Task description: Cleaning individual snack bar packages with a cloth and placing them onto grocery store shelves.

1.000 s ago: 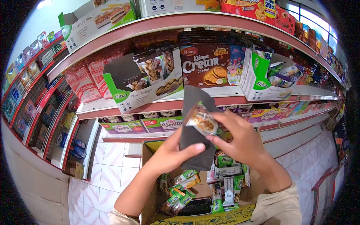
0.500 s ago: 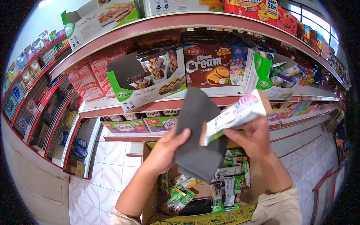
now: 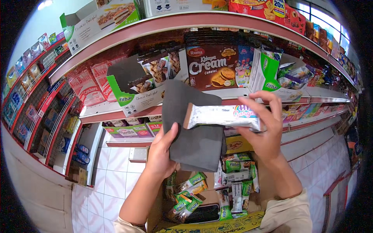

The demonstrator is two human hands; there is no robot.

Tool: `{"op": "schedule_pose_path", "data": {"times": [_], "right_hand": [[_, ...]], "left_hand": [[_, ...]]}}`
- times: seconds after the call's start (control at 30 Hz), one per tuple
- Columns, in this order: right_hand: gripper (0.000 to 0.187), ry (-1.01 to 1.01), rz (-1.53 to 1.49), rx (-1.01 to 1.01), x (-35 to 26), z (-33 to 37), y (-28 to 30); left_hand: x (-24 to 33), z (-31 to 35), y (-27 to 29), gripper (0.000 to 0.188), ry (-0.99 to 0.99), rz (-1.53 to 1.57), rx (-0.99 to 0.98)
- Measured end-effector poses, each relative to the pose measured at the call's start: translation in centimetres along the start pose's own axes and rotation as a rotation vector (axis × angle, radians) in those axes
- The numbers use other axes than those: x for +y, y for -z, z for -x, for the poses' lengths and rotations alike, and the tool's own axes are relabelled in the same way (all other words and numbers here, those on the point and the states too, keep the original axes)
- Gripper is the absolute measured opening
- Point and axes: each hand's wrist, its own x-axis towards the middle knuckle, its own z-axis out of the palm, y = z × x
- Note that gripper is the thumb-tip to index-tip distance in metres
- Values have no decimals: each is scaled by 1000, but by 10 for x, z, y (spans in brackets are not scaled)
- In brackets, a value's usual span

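My left hand (image 3: 160,155) grips a folded dark grey cloth (image 3: 196,149), its thumb lying on the front. In my right hand (image 3: 269,134) is a wrapped snack bar (image 3: 217,115), white with a brown end and colourful lettering. The fingers hold the bar by its right end, nearly level. Its left end overlaps the cloth; whether the two touch I cannot tell. Below both hands, an open cardboard box (image 3: 211,179) holds several green and white snack bars (image 3: 237,194) and a dark phone-like slab (image 3: 208,213).
Ahead, a shelf (image 3: 217,95) carries an open snack bar display box (image 3: 140,101), a brown biscuit pack (image 3: 211,62) and another open green and white box (image 3: 268,73). Red wire racks (image 3: 42,112) stand at left. Tiled floor (image 3: 101,171) lies beside the cardboard box.
The cloth has moved a little left and up with my left hand. My right hand has turned the bar from slanted to nearly level, and its fingers have shifted toward the bar's right end.
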Motion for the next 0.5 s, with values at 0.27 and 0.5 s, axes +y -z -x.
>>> {"op": "schedule_pose_path", "data": {"times": [0.27,0.5], "right_hand": [[65,70,-117,-390,-20,5,-17],[53,21,-183,-321,-16,4,-19]], "left_hand": [[-5,5,-7,42,11,-105,-17],[-5,7,-6,46,17,-307,-170]]}}
